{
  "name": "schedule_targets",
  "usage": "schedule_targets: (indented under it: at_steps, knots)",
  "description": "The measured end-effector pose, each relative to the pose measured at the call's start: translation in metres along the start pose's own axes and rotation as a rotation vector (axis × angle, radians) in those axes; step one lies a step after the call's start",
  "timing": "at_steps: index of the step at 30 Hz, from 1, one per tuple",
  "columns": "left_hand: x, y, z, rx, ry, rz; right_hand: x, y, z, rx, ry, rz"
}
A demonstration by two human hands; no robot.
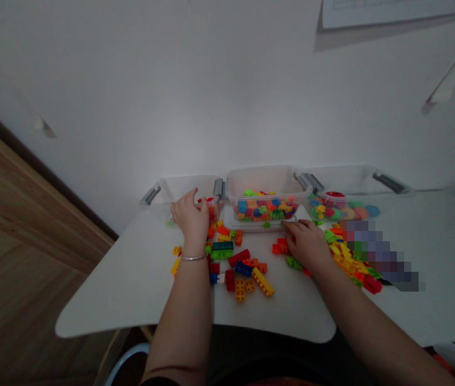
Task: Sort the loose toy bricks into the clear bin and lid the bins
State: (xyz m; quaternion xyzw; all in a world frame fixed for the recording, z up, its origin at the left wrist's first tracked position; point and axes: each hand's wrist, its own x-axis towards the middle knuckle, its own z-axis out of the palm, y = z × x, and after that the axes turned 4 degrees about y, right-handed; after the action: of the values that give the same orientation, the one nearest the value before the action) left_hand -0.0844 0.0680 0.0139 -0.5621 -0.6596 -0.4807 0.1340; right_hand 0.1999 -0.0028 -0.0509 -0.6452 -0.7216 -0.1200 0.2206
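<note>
My left hand (191, 215) is raised at the left clear bin (189, 185), its fingers spread. Beside its thumb shows a small red piece (206, 200); it looks to lie beyond the hand, not in it. My right hand (306, 244) rests low by the front edge of a white lid (235, 224), fingers stretched out and fingertips near a small green piece. Under and beside that hand lie red blocks (280, 246) and a green block (292, 262). Between my forearms spreads a loose group of toy bricks, among them a yellow brick (263, 282) and a blue brick (243, 268).
A middle clear bin (267, 185) full of small colourful pieces stands on the lid. A right clear bin (351, 179) holds rounded coloured pieces. More yellow bricks (348, 257) lie right of my right hand, beside a blurred-out patch. The wall rises behind the white table (102, 300).
</note>
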Motion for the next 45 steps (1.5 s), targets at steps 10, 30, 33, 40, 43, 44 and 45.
schedule_targets:
  at_steps: [10,30,33,40,43,44,45]
  knots:
    - [-0.019,0.036,-0.036,-0.22,-0.072,0.274,0.002,0.0,-0.001,0.035,0.019,0.027]
    - [-0.081,0.06,-0.017,-0.001,-0.651,0.438,0.011,-0.006,-0.01,0.022,0.206,0.024]
    - [-0.083,0.062,-0.015,-0.077,-0.652,0.447,0.005,-0.011,-0.011,0.163,0.323,-0.058]
    - [-0.089,0.064,-0.009,-0.411,-0.665,0.353,-0.002,-0.022,-0.011,0.33,0.351,-0.317]
    - [-0.089,0.064,-0.006,-0.478,-0.695,0.295,-0.002,-0.023,-0.013,0.36,0.258,-0.334]
    - [-0.089,0.063,-0.006,-0.493,-0.71,0.279,-0.002,-0.023,-0.013,0.37,0.234,-0.338]
    - [-0.089,0.063,-0.005,-0.504,-0.726,0.264,-0.002,-0.023,-0.013,0.379,0.215,-0.345]
